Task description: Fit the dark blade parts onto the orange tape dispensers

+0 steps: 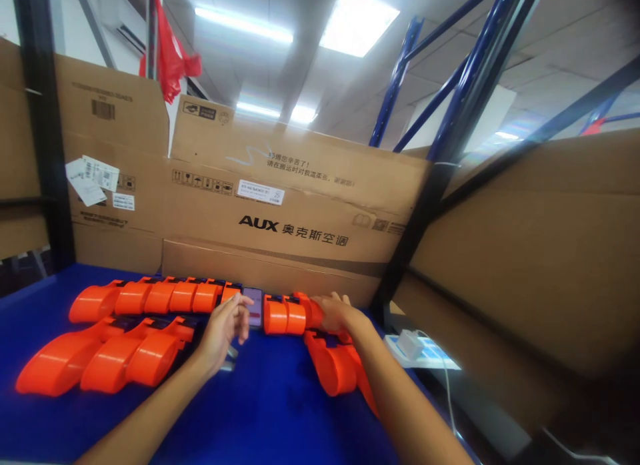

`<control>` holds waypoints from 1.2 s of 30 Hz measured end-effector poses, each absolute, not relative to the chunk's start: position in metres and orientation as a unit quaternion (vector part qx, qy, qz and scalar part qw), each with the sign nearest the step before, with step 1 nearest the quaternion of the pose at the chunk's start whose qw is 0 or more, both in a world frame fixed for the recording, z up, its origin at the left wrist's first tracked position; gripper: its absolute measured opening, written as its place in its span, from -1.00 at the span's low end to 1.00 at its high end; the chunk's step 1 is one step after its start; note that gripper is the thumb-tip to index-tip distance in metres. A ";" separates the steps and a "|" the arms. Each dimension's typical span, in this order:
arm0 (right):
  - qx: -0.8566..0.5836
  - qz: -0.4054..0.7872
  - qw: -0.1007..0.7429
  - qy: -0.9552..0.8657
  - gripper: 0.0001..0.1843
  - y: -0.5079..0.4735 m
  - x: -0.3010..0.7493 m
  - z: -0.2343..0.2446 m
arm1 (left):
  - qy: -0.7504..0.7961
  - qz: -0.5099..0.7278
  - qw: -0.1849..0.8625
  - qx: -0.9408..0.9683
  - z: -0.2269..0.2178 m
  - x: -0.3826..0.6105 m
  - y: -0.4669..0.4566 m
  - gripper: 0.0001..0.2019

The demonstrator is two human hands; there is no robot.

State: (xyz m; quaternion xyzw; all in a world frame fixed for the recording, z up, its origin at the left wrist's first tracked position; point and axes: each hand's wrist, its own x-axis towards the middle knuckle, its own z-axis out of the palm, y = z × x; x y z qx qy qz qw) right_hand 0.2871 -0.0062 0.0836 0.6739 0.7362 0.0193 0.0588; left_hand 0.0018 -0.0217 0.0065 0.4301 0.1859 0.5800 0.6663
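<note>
Several orange plastic tape dispensers lie in rows on a blue table (pixel 270 411). One row (pixel 155 297) runs along the back, another group (pixel 105 358) lies at the front left. My left hand (pixel 223 328) hovers by a phone (pixel 253 306) standing against the cardboard, fingers curled, index finger reaching toward its screen. My right hand (pixel 334 313) rests on the end of a short row of orange dispensers (pixel 285 315), fingers closed over it. More orange dispensers (pixel 335 365) lie under my right forearm.
Large brown cardboard boxes (pixel 295 211) stand behind the table and to the right (pixel 530 265). Blue and black rack posts (pixel 435 158) rise at the right corner. A white charger with cable (pixel 410 345) lies beyond the table's right edge.
</note>
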 end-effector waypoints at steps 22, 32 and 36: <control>0.637 0.061 0.074 0.765 -0.10 -0.018 0.290 0.113 | 0.199 0.572 0.672 0.426 0.004 0.005 -0.019 -0.59; 0.505 0.111 -0.073 0.853 -0.29 -0.086 0.224 0.168 | 0.201 0.555 0.687 0.424 0.013 0.007 -0.026 -0.58; 0.418 0.068 -0.105 0.900 -0.27 -0.101 0.181 0.155 | 0.186 0.535 0.725 0.391 0.017 0.008 -0.029 -0.54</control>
